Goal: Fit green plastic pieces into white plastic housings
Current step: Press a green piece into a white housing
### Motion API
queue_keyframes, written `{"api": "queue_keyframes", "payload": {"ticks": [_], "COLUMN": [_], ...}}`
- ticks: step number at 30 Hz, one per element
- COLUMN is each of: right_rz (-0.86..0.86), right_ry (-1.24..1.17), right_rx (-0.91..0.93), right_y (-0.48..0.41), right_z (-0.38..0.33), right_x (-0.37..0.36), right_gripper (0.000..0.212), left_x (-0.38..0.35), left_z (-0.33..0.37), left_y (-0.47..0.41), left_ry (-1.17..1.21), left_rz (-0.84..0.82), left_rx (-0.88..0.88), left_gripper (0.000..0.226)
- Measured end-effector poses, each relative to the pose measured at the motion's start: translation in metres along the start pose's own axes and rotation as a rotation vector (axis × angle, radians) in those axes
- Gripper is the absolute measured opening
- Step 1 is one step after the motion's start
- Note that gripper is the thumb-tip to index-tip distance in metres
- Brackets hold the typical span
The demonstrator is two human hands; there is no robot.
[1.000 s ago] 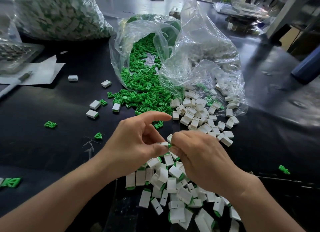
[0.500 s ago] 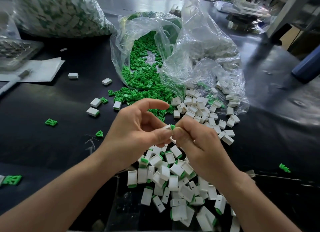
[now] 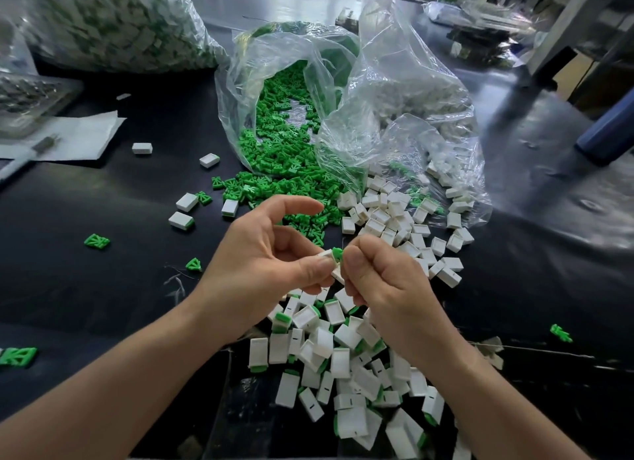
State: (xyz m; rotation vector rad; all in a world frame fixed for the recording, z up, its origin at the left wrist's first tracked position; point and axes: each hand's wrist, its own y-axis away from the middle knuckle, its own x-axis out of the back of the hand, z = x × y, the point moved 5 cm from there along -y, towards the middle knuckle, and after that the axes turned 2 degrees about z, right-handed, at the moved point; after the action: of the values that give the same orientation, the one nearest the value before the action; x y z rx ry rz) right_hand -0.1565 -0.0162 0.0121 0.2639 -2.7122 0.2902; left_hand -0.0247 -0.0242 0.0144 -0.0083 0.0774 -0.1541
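Observation:
My left hand (image 3: pixel 267 254) pinches a white housing (image 3: pixel 327 255) between thumb and curled fingers, with the index finger raised above. My right hand (image 3: pixel 384 278) pinches a green piece (image 3: pixel 337 254) whose end sticks out of that housing. Both hands meet above a heap of assembled white-and-green parts (image 3: pixel 343 353). Loose green pieces (image 3: pixel 281 164) spill from an open clear bag. Empty white housings (image 3: pixel 394 219) lie in a pile to the right of them, partly under plastic film.
A clear bag (image 3: pixel 343 92) lies open on the black table (image 3: pixel 103 288). A big full bag (image 3: pixel 113 24) stands at the back left, beside a tray (image 3: pixel 31 99) and white paper (image 3: pixel 75 134). Stray housings (image 3: pixel 187 201) and green pieces (image 3: pixel 97 241) dot the left side; one green piece (image 3: pixel 561 333) lies right.
Both hands have risen slightly away from the assembled heap while still holding the housing and green piece together. The view has shifted a little.

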Motion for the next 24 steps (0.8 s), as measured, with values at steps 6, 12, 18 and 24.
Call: {"api": "queue_keyframes", "payload": {"ticks": [6, 12, 18, 24], "right_rz": [-0.074, -0.137, -0.111, -0.136], "right_ry": [0.337, 0.583, 0.45, -0.118], "right_rx": [0.208, 0.366, 0.301, -0.144], "right_y": [0.001, 0.007, 0.005, 0.0], "right_z": [-0.008, -0.016, -0.011, 0.008], "right_x": [0.002, -0.004, -0.002, 0.006], "right_gripper": [0.021, 0.02, 0.02, 0.056], "left_x": [-0.003, -0.002, -0.003, -0.003], "left_z": [0.001, 0.002, 0.007, 0.009], "left_y": [0.003, 0.006, 0.007, 0.005], "left_ry": [-0.088, -0.416, -0.265, -0.121], "left_rz": [-0.081, -0.103, -0.112, -0.079], "left_rx": [-0.009, -0.131, -0.1, -0.074], "left_gripper": [0.056, 0.07, 0.063, 0.055]}}
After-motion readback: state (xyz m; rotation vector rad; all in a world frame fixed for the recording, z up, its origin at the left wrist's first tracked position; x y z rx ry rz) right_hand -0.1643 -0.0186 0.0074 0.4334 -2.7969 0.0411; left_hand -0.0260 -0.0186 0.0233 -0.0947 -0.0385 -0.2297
